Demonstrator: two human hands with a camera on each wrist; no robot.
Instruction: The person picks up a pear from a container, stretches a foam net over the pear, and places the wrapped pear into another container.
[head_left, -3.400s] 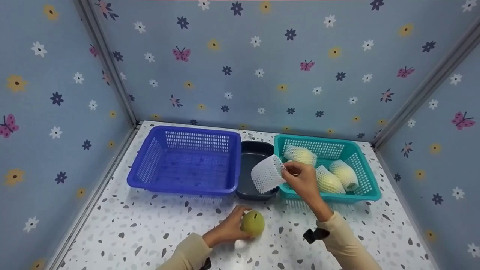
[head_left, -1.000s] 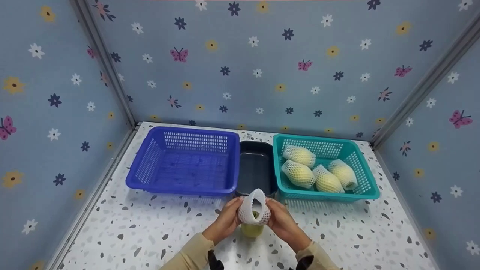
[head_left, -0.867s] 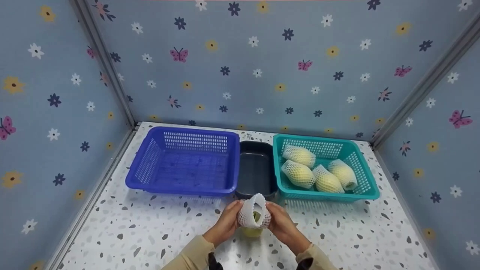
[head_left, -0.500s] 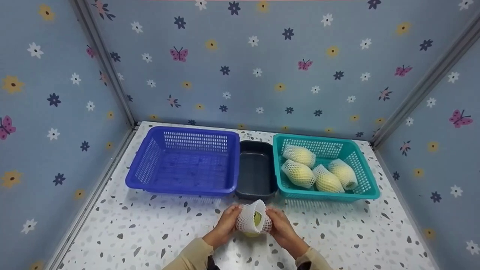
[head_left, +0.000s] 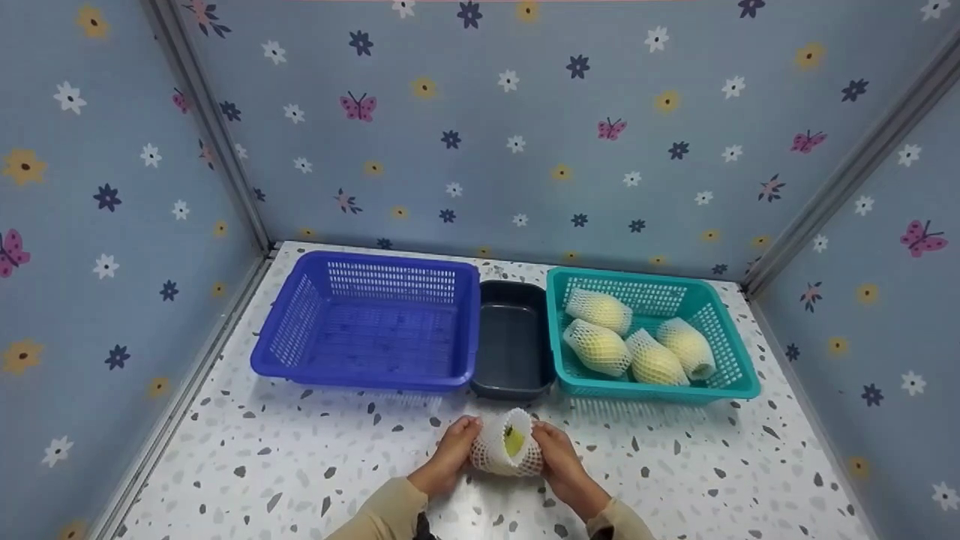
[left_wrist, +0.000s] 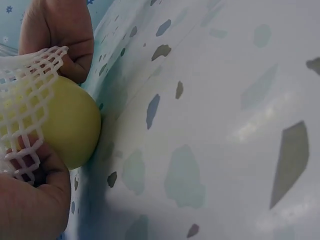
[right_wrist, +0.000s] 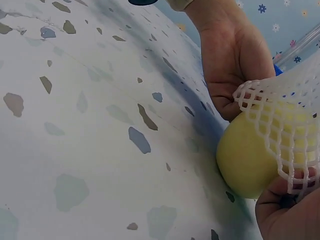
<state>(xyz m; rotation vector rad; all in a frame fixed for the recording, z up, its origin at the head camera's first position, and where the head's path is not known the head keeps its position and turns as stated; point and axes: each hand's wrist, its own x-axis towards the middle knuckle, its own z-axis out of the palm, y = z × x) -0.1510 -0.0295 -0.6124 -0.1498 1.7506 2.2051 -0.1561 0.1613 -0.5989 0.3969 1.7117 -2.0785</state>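
Observation:
A yellow-green pear [head_left: 514, 441] stands on the table in front of the person, its stem end showing through the mouth of a white foam net sleeve [head_left: 489, 452]. The net wraps most of the pear. In the left wrist view the bottom of the pear [left_wrist: 82, 125] is bare below the net's edge. My left hand [head_left: 451, 454] pinches the sleeve's edge on the left side. Opposite it, my right hand [head_left: 561, 459] pinches the right edge, fingers tucked inside the mesh. The right wrist view also shows the pear's bare lower part [right_wrist: 242, 157] touching the table.
Behind the hands stands a dark grey tray [head_left: 514, 390] between a blue basket [head_left: 367, 379] at left and a teal basket [head_left: 652, 391] at right. Several net-wrapped pears [head_left: 598, 347] lie in the teal basket. Flowered panels [head_left: 517, 172] enclose the speckled table [head_left: 337, 450].
The right hand has brought the sleeve from near the teal basket to the pear, and the left hand has moved from pear to sleeve. Both hands have drawn the net down over the pear.

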